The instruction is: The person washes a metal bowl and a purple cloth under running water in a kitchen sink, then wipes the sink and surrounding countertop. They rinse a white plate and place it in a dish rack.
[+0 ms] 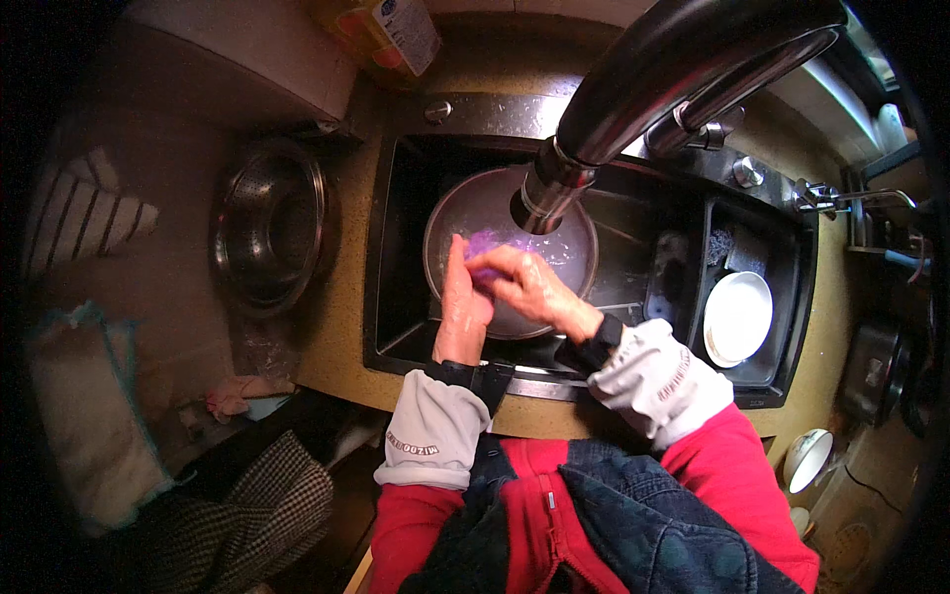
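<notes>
Both my hands meet over a round metal basin [439, 204] that stands in the left bowl of a dark sink [393, 171]. Liquid with bright glints shows in the basin. My left hand [462, 304] is held upright with its fingers pointing away from me. Bent fingers of my right hand [527, 278] reach across to it. Purple material [484, 249], perhaps a mesh scrubber or cloth, lies between and behind the hands; which hand grips it is not plain. Both hands look wet. A faucet spout [545, 197] hangs over the basin.
A metal colander [274, 226] stands left of the sink. In the right bowl lie a white bowl [738, 315] and a dark scouring pad [720, 246]. A small tap [816, 197] rises at the back right. Another white bowl [807, 460] is at the lower right.
</notes>
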Tool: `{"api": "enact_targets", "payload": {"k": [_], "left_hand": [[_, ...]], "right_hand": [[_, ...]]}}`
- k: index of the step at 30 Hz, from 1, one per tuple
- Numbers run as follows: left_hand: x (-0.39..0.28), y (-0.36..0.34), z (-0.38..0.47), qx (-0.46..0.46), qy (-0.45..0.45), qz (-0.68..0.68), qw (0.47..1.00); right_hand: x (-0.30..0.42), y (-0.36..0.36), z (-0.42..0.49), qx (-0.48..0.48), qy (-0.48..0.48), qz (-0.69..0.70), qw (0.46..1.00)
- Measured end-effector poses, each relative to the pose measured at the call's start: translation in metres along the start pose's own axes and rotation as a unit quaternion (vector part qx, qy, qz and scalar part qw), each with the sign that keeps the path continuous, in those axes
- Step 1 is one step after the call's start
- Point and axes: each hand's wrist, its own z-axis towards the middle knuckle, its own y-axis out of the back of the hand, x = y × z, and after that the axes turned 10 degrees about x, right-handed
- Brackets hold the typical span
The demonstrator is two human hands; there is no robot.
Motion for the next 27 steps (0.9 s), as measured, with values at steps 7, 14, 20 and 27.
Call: {"api": "enact_targets", "payload": {"k": [7, 14, 20, 27], "left_hand": [[-0.001, 0.013, -0.012, 0.051, -0.012, 0.061, 0.997], [0.019, 0.022, 0.017, -0.029, -0.033, 0.038, 0.998], [0.004, -0.004, 0.008, -0.062, -0.087, 0.13, 0.986], [-0.037, -0.025, -0.029, 0.134, -0.103, 0.065, 0.983]], "right_hand": [[0.041, -0.014, -0.013, -0.036, -0.013, -0.05, 0.998], [0.009, -0.022, 0.01, -0.1, -0.141, -0.183, 0.968], [-0.023, 0.004, 0.022, -0.114, -0.147, -0.294, 0.938], [0.018, 0.038, -0.007, -0.038, -0.296, 0.447, 0.843]]}}
